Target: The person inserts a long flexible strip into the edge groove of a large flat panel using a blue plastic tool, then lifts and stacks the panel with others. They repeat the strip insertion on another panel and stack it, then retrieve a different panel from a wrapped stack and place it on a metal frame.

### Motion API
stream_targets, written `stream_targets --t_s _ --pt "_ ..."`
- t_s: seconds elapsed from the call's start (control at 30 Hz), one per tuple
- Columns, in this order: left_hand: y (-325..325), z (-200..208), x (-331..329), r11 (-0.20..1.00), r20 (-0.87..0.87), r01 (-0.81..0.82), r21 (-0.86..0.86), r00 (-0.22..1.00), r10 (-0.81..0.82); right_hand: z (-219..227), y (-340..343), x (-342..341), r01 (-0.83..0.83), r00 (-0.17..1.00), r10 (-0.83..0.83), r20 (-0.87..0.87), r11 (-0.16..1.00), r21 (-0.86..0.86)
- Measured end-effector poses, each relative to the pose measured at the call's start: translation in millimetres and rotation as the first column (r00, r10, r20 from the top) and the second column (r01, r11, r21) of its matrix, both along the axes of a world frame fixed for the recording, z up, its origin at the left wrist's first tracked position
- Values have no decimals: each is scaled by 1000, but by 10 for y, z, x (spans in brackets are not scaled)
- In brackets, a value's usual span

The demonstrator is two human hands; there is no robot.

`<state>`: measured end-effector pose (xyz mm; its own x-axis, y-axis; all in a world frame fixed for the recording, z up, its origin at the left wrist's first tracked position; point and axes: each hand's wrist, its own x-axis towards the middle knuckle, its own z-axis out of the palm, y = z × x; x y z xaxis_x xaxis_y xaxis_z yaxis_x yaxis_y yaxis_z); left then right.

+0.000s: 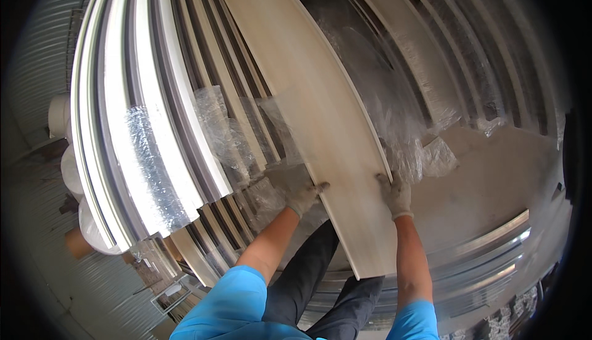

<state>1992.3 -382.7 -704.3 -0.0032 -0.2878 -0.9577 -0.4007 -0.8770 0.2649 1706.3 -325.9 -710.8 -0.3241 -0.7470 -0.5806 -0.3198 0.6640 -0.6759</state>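
A long, flat beige panel (333, 136) with a raised rim along its edges runs from the far top of the head view down between my arms, its near end in front of my legs. My left hand (302, 196), in a light work glove with dark fingertips, grips the panel's left edge. On the opposite edge, my gloved right hand (398, 197) is closed round the rim. The undersides of both grips are hidden. Crumpled clear plastic film (413, 149) hangs beside the panel to the right, and more wrap (225, 136) lies to its left.
Stacked long white profiles (148, 167), partly wrapped in film, rise at the left. More wrapped lengths (456, 50) lie at the far right. Other strips (487, 247) sit low on the right. White rolls (92, 226) stand at the left by a corrugated wall (43, 69).
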Motion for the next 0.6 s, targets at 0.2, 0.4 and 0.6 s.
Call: stream_targets --t_s 0.2,0.4,0.6 --pt "993 -77 -156 982 -134 -101 158 983 122 74 857 -330 -137 991 135 24 965 225" --pt "2001 -187 -470 974 -113 32 223 994 -7 240 1143 -655 -196 980 174 96 927 320" --pt "1317 -199 -642 959 -199 -260 114 940 279 38 137 -445 -11 999 7 36 995 97"
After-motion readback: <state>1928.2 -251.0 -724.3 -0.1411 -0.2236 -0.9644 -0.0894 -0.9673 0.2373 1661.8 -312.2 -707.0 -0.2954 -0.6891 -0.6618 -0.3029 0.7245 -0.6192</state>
